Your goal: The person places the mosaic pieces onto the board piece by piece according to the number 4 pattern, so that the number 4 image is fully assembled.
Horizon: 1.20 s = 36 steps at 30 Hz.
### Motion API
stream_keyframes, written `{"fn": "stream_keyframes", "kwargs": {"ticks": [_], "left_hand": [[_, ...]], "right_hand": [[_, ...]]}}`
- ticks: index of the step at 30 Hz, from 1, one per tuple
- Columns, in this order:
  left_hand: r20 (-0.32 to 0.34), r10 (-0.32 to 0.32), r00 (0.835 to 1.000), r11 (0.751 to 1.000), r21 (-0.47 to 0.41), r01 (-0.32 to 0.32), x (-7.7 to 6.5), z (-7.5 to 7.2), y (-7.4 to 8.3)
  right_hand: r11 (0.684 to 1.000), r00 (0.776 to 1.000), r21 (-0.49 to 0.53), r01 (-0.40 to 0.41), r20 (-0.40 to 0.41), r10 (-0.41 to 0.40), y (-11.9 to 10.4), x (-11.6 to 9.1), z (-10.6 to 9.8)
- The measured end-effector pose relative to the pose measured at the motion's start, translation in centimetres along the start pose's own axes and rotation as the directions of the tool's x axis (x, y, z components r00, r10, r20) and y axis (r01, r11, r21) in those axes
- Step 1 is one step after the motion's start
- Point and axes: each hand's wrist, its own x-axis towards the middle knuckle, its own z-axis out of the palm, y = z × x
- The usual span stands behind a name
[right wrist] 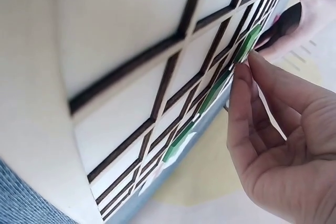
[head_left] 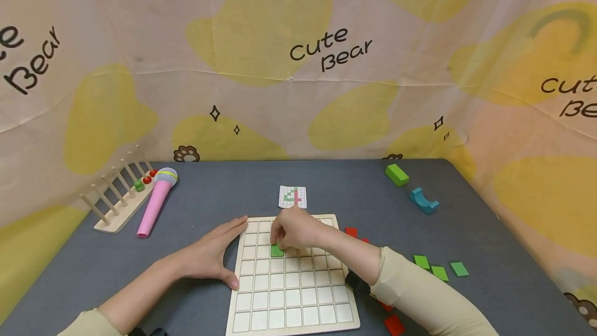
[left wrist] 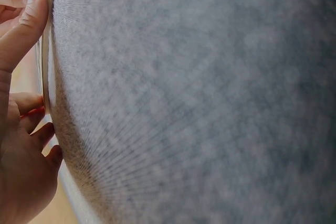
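Note:
A pale wooden grid board [head_left: 276,318] lies flat on the table. My right hand [head_left: 298,229] reaches over its upper part, thumb and forefinger pinching a green square tile [head_left: 277,251] at a cell in the third column. In the right wrist view, two more green tiles, one of them nearer the camera [right wrist: 178,143], sit in a row with the pinched tile [right wrist: 248,44]; the hand hides them in the head view. My left hand [head_left: 205,254] rests against the board's left edge, fingers extended to the top corner and thumb [left wrist: 25,30] lower down the edge.
A pattern card [head_left: 286,197] lies behind the board. Red tiles [head_left: 394,325] and green tiles [head_left: 459,269] lie to the right, partly behind the right arm. Green [head_left: 397,175] and blue [head_left: 423,201] blocks are farther back. A peg rack [head_left: 112,223] and pink microphone [head_left: 155,207] stand left.

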Motion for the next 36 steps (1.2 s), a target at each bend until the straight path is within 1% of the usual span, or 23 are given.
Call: {"fn": "stream_keyframes", "kwargs": {"ticks": [5,9,17,20,24,29,36], "left_hand": [[0.000,0.002,1.000,1.000,0.007,-0.002,0.0,0.1,-0.1],[-0.002,0.008,1.000,1.000,0.012,-0.008,0.1,0.1,-0.1],[-0.010,0.012,1.000,1.000,0.007,-0.011,0.0,-0.1,0.0],[-0.011,0.017,1.000,1.000,0.009,-0.017,-0.1,-0.1,0.0],[-0.005,0.012,1.000,1.000,0.004,-0.012,0.0,0.0,-0.1],[-0.003,0.010,1.000,1.000,0.001,-0.010,0.1,0.1,-0.2],[-0.002,0.007,1.000,1.000,0.007,-0.007,0.0,-0.1,0.1]], "right_hand": [[1.000,1.000,-0.004,0.004,-0.016,-0.004,0.1,-0.1,-1.0],[1.000,0.999,0.009,-0.025,-0.032,0.025,0.6,-0.5,-2.1],[0.992,0.992,0.079,-0.104,-0.070,0.109,2.6,-2.4,-4.8],[0.989,0.990,0.093,-0.111,-0.078,0.119,3.5,-3.4,-5.8],[0.987,0.989,0.116,-0.114,-0.084,0.124,5.1,-5.1,-7.0],[0.982,0.984,0.132,-0.135,-0.097,0.149,7.4,-7.8,-8.2],[0.969,0.980,0.171,-0.176,-0.064,0.189,10.8,-11.9,-9.4]]}}
